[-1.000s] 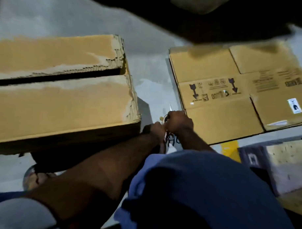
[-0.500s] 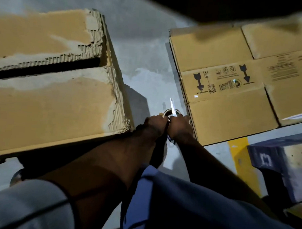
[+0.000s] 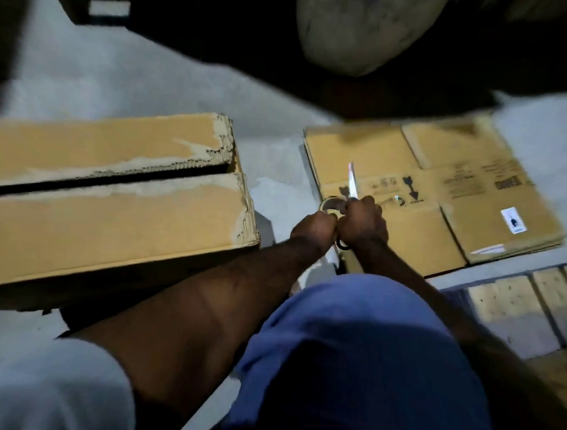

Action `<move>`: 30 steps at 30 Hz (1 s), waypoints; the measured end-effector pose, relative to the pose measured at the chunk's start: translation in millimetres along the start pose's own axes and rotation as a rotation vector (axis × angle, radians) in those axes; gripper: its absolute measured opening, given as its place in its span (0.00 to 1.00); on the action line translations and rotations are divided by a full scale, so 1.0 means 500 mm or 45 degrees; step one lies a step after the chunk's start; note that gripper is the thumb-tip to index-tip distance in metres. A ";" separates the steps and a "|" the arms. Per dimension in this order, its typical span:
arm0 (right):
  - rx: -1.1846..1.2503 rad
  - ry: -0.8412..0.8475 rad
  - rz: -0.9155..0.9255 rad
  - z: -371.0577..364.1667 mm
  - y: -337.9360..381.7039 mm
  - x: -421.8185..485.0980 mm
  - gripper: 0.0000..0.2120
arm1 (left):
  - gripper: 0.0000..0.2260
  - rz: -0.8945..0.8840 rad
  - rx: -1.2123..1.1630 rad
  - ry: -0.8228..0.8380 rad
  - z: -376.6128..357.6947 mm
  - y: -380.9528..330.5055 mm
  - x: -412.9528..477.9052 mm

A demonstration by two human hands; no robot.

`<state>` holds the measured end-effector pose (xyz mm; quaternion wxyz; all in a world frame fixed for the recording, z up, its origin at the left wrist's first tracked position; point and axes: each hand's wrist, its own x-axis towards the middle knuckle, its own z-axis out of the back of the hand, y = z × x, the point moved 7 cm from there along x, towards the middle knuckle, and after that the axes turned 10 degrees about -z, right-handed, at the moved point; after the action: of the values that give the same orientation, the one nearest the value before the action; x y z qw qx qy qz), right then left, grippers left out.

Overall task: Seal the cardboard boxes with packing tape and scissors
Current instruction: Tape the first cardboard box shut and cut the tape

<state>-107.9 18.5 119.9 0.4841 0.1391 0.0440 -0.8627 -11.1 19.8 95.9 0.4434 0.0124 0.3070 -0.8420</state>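
While the unsealed cardboard box (image 3: 115, 215) stands left and the flattened box (image 3: 368, 153) lies right, my left hand (image 3: 312, 228) grips the tape roll (image 3: 329, 205). My right hand (image 3: 364, 222) fingers clench the scissors (image 3: 352, 182) over the flattened box, long axis and blade tip pointing away from me.

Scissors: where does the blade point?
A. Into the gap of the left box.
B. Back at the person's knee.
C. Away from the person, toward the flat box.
C: the scissors blade sticks out above the right hand, seen against the flat box, while the left hand holds the tape roll beside it.
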 end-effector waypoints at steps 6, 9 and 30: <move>0.126 -0.294 0.099 0.312 0.058 -0.096 0.07 | 0.11 -0.022 0.058 -0.225 0.237 -0.080 -0.132; 0.170 -0.353 0.225 0.421 0.133 -0.163 0.07 | 0.14 -0.026 0.111 -0.301 0.340 -0.068 -0.233; -0.298 0.192 0.952 0.120 0.658 -0.543 0.13 | 0.10 0.662 0.216 -0.526 0.516 0.419 -0.885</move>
<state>292.8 56.0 273.5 0.7729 0.1524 0.1235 -0.6035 480.2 123.1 329.0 0.6934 -0.0438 0.1262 -0.7081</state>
